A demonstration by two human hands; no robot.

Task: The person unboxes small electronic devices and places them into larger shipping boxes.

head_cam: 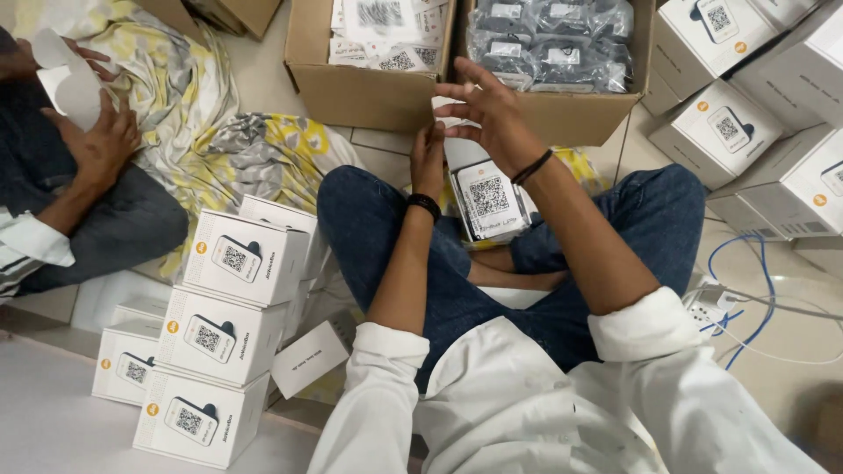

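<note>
The left hand [428,161] is raised at centre frame, fingers pointing up and held close together, resting against the left edge of a small white device [488,200] wrapped in clear plastic. Whether the fingers actually grip it cannot be told. The right hand [488,112] hovers just above the device, palm turned left, fingers spread wide and holding nothing. Each wrist carries a black band.

The device stands tilted in the person's lap, between the blue-jeaned knees, at centre frame. Its face shows a square black-and-white code panel.

Directly above the hands, two open cardboard boxes sit side by side: the left cardboard box [351,88] holds printed cards, the right cardboard box [580,114] holds grey bagged items. White cartons [230,307] are stacked at lower left. A co-worker's hand [104,140] holds white card at upper left.
</note>
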